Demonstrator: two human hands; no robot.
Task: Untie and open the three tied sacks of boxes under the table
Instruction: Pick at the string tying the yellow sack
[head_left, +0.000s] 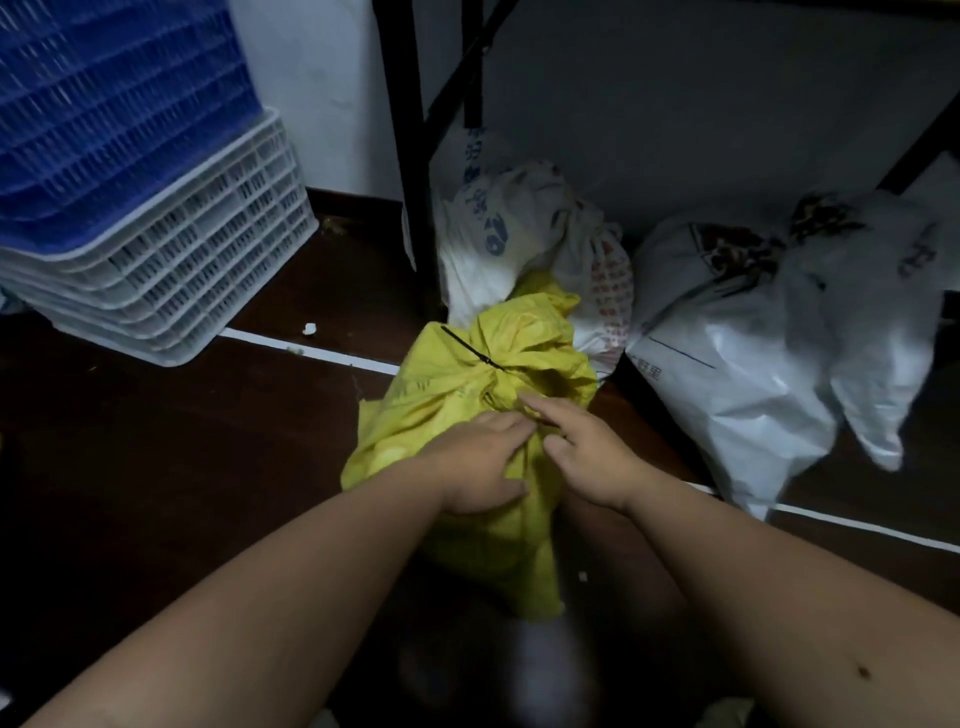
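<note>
On the dark floor (156, 467) before the table leg (410, 156), your left hand (478, 462) and right hand (582, 447) press relaxed fingers onto the yellow sack (467, 374), its black tie (475, 353) fastened.

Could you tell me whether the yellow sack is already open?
No, the yellow sack is gathered shut by a black tie at its neck.
</note>
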